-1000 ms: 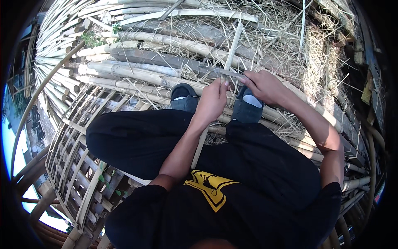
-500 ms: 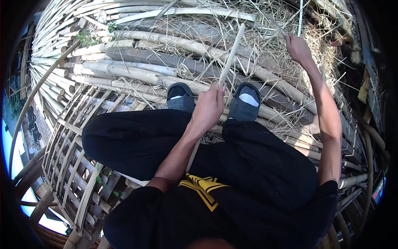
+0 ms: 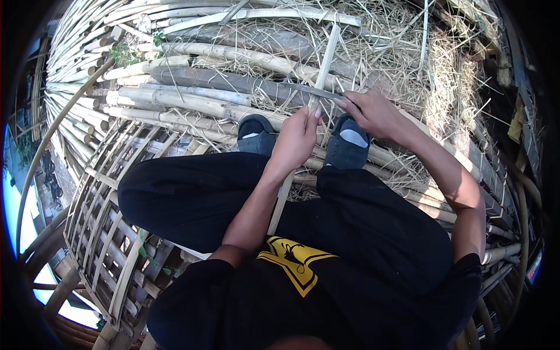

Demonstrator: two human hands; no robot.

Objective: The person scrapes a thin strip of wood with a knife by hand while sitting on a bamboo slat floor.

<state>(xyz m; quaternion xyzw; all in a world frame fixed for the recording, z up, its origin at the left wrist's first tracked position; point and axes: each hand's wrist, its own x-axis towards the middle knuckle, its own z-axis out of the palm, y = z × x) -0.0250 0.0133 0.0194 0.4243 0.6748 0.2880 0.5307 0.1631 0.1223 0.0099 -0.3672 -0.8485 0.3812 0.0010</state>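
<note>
My left hand is closed round a long pale bamboo strip. The strip slants up and away past my feet, and its near end runs down between my legs toward my shirt. My right hand grips the handle end of a knife, whose narrow grey blade lies across the strip just beyond my left fingers. The blade points left. Its handle is mostly hidden in my right fingers.
Beneath my dark sandals are bamboo poles, with straw-like shavings heaped beyond. A woven bamboo lattice stands at my left. A curved stick arches at the far left. More poles lie to the right.
My right hand has swung from the far upper right down and inward, bringing the knife blade across the strip. My left hand keeps hold of the strip, nearly in place.
</note>
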